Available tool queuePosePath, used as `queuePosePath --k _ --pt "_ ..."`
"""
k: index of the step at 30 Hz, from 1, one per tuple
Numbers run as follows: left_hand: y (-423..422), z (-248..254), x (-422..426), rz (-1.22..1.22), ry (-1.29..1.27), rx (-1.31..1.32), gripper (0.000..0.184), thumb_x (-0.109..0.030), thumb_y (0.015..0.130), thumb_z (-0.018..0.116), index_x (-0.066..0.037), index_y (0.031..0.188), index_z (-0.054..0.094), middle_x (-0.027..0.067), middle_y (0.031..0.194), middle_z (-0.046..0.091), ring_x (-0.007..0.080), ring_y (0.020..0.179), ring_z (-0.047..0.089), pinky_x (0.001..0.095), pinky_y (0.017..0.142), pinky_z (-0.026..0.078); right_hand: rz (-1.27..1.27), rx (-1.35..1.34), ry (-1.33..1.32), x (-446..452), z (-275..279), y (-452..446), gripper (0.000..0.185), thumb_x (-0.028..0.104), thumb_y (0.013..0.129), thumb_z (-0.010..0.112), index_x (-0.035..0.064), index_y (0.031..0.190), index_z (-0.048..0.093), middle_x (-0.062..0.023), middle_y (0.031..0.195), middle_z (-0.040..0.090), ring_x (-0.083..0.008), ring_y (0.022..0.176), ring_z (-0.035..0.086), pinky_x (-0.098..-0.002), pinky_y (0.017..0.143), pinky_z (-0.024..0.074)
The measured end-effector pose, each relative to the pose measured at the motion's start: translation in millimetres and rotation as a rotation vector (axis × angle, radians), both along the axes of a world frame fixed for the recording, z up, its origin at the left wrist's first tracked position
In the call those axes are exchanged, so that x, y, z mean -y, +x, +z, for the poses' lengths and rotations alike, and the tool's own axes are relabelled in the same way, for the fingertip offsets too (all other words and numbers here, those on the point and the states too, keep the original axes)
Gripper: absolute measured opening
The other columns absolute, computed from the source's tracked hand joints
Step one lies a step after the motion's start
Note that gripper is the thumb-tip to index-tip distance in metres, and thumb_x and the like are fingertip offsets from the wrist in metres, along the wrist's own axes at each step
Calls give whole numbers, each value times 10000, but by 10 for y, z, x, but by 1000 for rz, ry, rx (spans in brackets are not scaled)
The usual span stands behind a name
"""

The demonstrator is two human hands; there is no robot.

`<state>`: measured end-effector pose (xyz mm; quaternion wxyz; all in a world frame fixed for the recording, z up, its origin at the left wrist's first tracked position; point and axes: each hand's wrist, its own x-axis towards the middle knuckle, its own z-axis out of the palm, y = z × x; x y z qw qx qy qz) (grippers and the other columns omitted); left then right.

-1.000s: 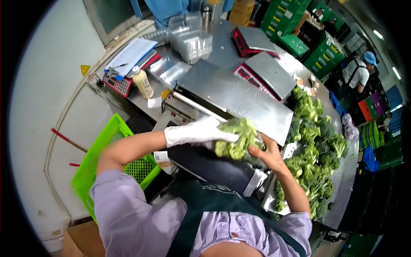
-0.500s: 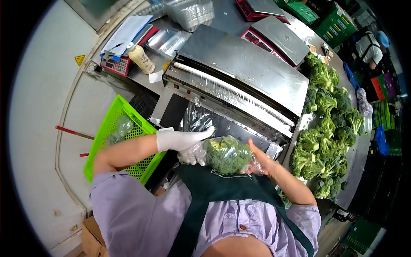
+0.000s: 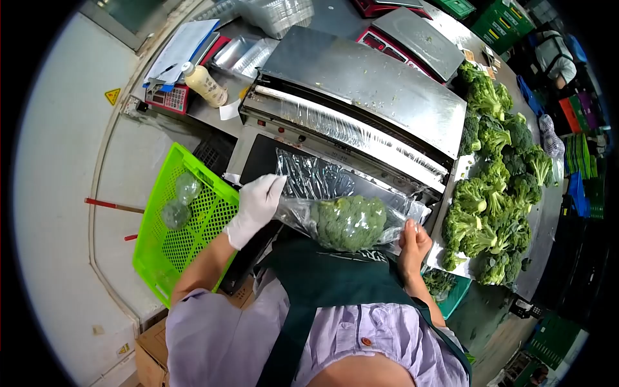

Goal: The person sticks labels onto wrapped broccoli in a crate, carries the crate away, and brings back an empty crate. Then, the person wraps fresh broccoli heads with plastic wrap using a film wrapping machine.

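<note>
A head of broccoli (image 3: pixel 351 222) lies wrapped in clear plastic film (image 3: pixel 298 213) right in front of my apron. My left hand (image 3: pixel 256 205), in a white glove, pinches the film's left end and pulls it out to the side. At the other end, my bare right hand (image 3: pixel 414 240) has its fingers closed on the film. Just beyond the broccoli is the wrapping machine (image 3: pixel 367 97), with a film roll (image 3: pixel 348 132) along its front and a crinkled sheet of film over its dark plate.
Several broccoli heads (image 3: pixel 493 187) are piled on the metal table at right. A green crate (image 3: pixel 164 258) holding wrapped bundles stands at left. Behind are a bottle (image 3: pixel 205 85), a clipboard (image 3: pixel 180 51), plastic trays (image 3: pixel 277 14) and a scale (image 3: pixel 419 42). A person (image 3: pixel 556 58) is at far right.
Both hands have moved apart from the broccoli's sides, drawing the film ends outward. My left hand has closed in a pinch, and the right fingers have curled onto the film.
</note>
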<state>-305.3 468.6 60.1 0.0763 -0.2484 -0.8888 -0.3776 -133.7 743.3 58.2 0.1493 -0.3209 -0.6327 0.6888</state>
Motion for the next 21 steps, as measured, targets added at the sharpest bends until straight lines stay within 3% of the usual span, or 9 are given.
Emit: queuePosePath --k 5,6,7,9,10,13,16,19,21 --pt "-200 -294 -266 -108 -179 -289 96 -130 827 561 -108 838 654 36 649 577 211 523 574 301 440 461 46 84 287 -260 -557 38 401 244 909 546 90 567 407 73 511 341 -33 449 272 -226 410 191" --pt "-199 -427 -409 -117 -48 -304 92 -145 829 566 -119 794 648 33 643 577 208 508 568 294 421 454 54 140 592 -292 -629 26 373 231 895 552 70 583 428 17 460 388 -123 389 366 -281 387 266" --pt "-150 -454 -582 -113 -75 -270 73 -165 812 566 -145 797 635 12 660 576 178 526 572 284 416 453 49 134 592 -248 -619 -1 373 231 895 552 70 583 428 17 460 388 -123 389 366 -281 387 266" --pt "52 -402 -829 -247 -476 -349 161 -201 765 546 -208 910 616 -29 707 559 121 579 576 270 426 453 145 91 1297 -135 -546 -42 261 200 847 579 63 646 486 -107 546 494 -241 429 509 -357 396 377" --pt "137 -610 -934 -270 -131 -386 160 -206 783 552 -204 927 622 -25 737 577 132 585 583 263 448 460 248 208 1350 -107 -524 -31 140 163 811 567 97 707 499 -109 667 556 -314 521 560 -389 438 433" --pt "304 -539 -1168 -306 93 -135 144 -183 841 528 -108 923 620 22 833 603 191 672 603 304 544 484 269 74 1441 -147 -674 -3 118 119 714 568 70 759 470 -100 687 496 -285 523 540 -375 424 410" --pt "425 -341 -1174 -524 546 266 151 -132 873 472 -14 860 566 132 908 538 281 890 516 352 817 390 280 -222 1360 -141 -574 -21 109 81 699 560 41 766 483 -102 659 462 -283 507 511 -362 419 393" --pt "464 82 -1168 -659 531 293 177 -171 879 473 -20 854 562 141 1102 518 257 1039 477 343 938 327 200 -438 1275 -68 -512 -116 119 17 656 612 32 711 508 -75 567 382 -229 439 445 -312 370 329" --pt "452 244 -1099 -741 630 855 172 -172 874 505 -9 861 558 130 1172 505 208 1112 450 317 978 305 154 -397 1350 -43 -320 -127 172 1 643 652 31 655 482 -71 538 372 -209 426 434 -293 360 311"
